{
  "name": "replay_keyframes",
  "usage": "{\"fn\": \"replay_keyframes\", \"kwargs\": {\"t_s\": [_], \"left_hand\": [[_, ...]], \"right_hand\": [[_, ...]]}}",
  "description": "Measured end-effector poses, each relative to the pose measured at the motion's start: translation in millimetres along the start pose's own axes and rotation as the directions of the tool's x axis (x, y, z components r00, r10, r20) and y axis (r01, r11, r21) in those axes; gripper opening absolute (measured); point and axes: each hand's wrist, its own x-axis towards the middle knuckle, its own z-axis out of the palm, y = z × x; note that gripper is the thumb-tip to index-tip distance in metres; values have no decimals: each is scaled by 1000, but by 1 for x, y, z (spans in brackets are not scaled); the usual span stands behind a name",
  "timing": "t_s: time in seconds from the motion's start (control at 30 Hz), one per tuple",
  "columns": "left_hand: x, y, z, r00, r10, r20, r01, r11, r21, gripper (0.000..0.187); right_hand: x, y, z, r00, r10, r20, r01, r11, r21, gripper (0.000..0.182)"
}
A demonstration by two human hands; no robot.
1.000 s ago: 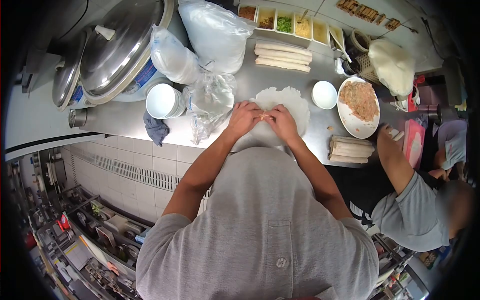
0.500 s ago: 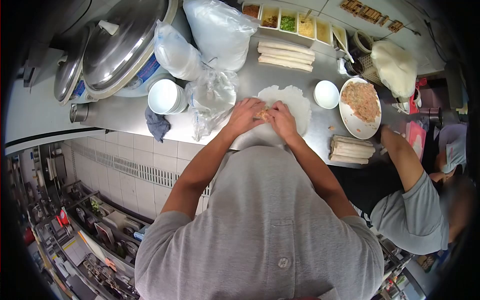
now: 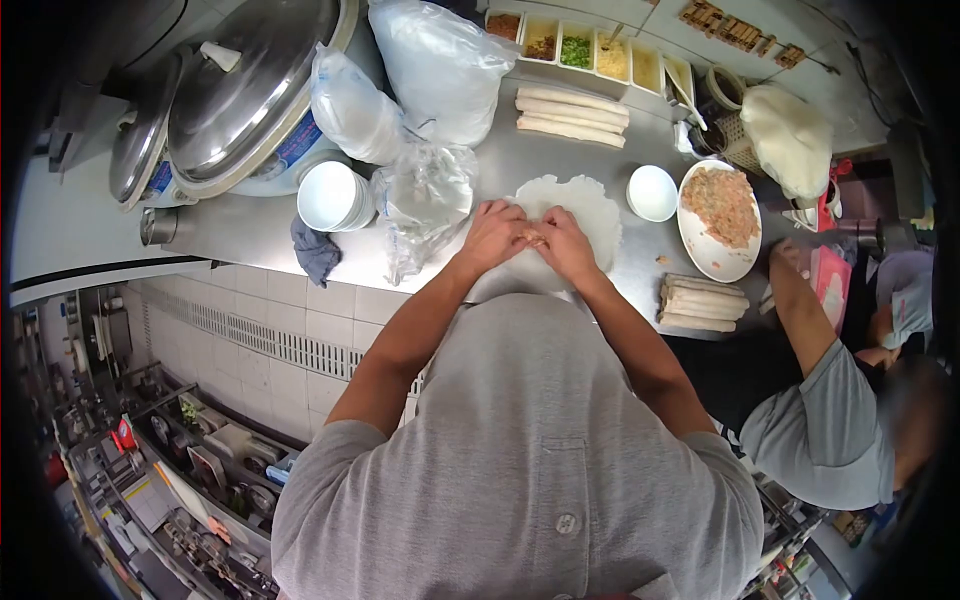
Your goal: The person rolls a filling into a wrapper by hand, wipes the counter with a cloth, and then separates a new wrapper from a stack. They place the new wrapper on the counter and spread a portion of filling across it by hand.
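Observation:
A thin, pale round sheet with a ragged edge [image 3: 592, 205] lies on the steel worktop before me, perhaps of dough or bean curd skin. Over its near part, my left hand [image 3: 494, 236] and my right hand [image 3: 562, 244] are close together with fingers curled inward. Between their fingertips shows a little minced filling [image 3: 534, 236], which both hands press. Most of that filling is hidden under the fingers. To the right stand a white bowl [image 3: 652, 193] and an oval plate [image 3: 699, 252] heaped with pinkish minced filling [image 3: 722, 205].
Pale rolls [image 3: 571, 117] lie behind the sheet; more rolls [image 3: 703, 303] lie at the right front edge. Seasoning tubs [image 3: 576, 50] line the back. Plastic bags [image 3: 430, 195], stacked bowls [image 3: 330, 195], a dark cloth [image 3: 316, 250] and a lidded pot [image 3: 250, 100] are left. A co-worker's arm [image 3: 805, 310] reaches in right.
My fingers have closed further over the filling, so less of it shows. The co-worker's hand has moved away from the oval plate towards the pink package.

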Motion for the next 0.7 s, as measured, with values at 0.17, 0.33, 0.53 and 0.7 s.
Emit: {"fn": "replay_keyframes", "kwargs": {"t_s": [0.17,0.33,0.53,0.7], "left_hand": [[-1,-4,-3,1000,10,23,-9,1000,-23,20],[-4,-7,-11,996,17,84,-12,999,-51,28],[-15,-6,-15,993,-119,21,121,983,-140,40],[-10,-7,-20,986,-129,102,144,978,-152,31]], "right_hand": [[1,4,1,1000,26,-4,-26,1000,-5,12],[2,10,1,999,31,40,-29,999,-40,14],[1,5,-5,997,53,61,-57,997,57,20],[1,9,7,999,39,-39,-34,993,112,21]]}}
